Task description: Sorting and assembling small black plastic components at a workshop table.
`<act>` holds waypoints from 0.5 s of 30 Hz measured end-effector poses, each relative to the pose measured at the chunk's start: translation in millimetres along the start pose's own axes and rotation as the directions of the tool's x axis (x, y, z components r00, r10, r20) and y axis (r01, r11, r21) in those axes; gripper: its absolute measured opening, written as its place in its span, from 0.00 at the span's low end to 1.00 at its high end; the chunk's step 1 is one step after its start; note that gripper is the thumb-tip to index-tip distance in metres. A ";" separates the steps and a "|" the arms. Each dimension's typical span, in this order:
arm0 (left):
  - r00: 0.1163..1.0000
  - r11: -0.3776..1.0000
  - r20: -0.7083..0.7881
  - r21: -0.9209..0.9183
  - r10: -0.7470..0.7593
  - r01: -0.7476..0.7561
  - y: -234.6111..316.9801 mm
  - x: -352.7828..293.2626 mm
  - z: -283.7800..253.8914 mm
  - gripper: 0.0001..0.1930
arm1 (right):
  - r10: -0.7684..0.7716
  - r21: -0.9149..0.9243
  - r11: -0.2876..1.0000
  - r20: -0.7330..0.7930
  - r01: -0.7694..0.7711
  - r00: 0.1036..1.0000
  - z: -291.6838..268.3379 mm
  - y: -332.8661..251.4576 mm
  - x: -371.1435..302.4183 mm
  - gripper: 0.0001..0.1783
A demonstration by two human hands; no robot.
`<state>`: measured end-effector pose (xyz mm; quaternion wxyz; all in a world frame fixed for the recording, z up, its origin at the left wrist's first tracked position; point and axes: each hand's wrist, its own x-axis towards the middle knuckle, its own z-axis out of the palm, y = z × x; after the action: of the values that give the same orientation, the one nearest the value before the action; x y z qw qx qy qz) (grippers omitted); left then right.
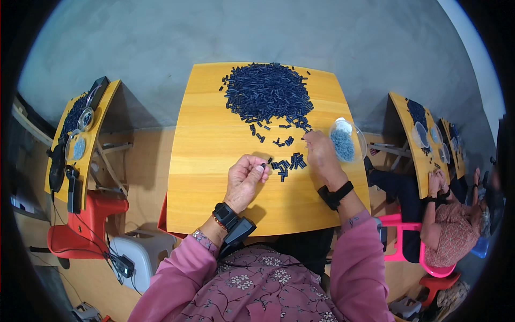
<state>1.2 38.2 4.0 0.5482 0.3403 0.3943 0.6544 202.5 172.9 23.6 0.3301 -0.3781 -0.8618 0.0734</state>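
Note:
My left hand (247,180) is above the near half of the yellow table, thumb and forefinger pinched on a small black cylindrical piece (263,166). Just right of those fingertips lies a loose cluster of similar black pieces (290,163). My right hand (321,150) reaches farther out, its fingers closed together by the near right edge of a big heap of black pieces (268,91). What those fingertips hold, if anything, is too small to make out. Beside that hand, to its right, sits a round clear tray (363,146) with small blue-grey pieces (342,145) and something white in it.
The yellow table (204,161) meets a grey wall at its far side. At left stands another table with black pieces and clear bowls, near a red chair (88,225) and a grey-white stool (140,257). On the right, another person (450,231) sits on a pink chair (394,236) at a similar table.

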 end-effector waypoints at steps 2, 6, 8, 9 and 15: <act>1.000 1.000 -0.002 0.003 -0.002 0.002 1.1 -0.5 0.2 0.04 | 0.029 -0.001 1.000 0.021 -0.029 0.999 -1.5 -0.5 -2.5 0.06; 1.000 1.000 0.005 -0.019 -0.009 0.009 0.6 0.2 -1.2 0.05 | 0.043 -0.079 0.996 0.136 -0.033 0.990 -1.5 -2.4 -3.0 0.03; 1.000 1.000 0.004 -0.026 -0.007 0.007 0.6 1.1 -1.4 0.05 | 0.107 -0.130 0.988 0.173 -0.085 0.979 -1.2 -0.6 -3.0 0.02; 1.000 0.999 0.014 -0.039 -0.005 0.005 0.4 1.3 -1.2 0.05 | 0.106 -0.131 0.988 0.174 -0.084 0.979 -1.1 -1.1 -2.7 0.02; 1.000 0.999 0.017 -0.042 0.003 -0.002 -1.5 1.5 -2.7 0.04 | 0.093 -0.185 0.981 0.194 -0.057 0.977 -2.7 -8.3 -0.6 0.01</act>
<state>-0.8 39.4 1.5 0.5579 0.3348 0.3751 0.6603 199.5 166.4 28.5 0.2028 -0.4292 -0.8789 0.0464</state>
